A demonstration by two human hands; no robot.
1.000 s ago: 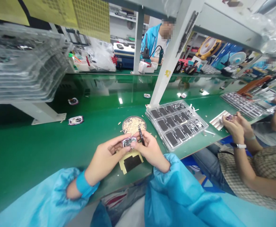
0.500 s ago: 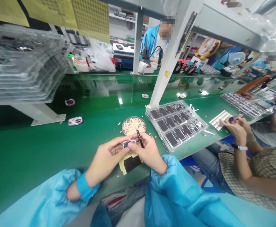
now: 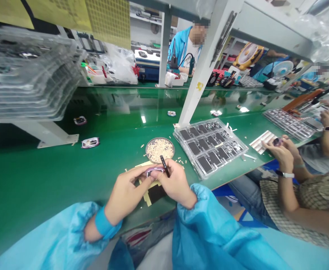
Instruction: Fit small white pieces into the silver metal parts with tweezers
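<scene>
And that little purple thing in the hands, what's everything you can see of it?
The little purple thing has rounded corners, a smooth purple rim that looks like plastic, a paler inner edge and something dark inside. The left hand and right hand hold it between them, over a yellow-and-black sheet. Fingers and thumbs cover much of it, so its inside parts can't be made out.

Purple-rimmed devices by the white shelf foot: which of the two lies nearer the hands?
The front device, just right of the white shelf foot; it lies closer to the left hand, while the rear device lies farther back.
</scene>
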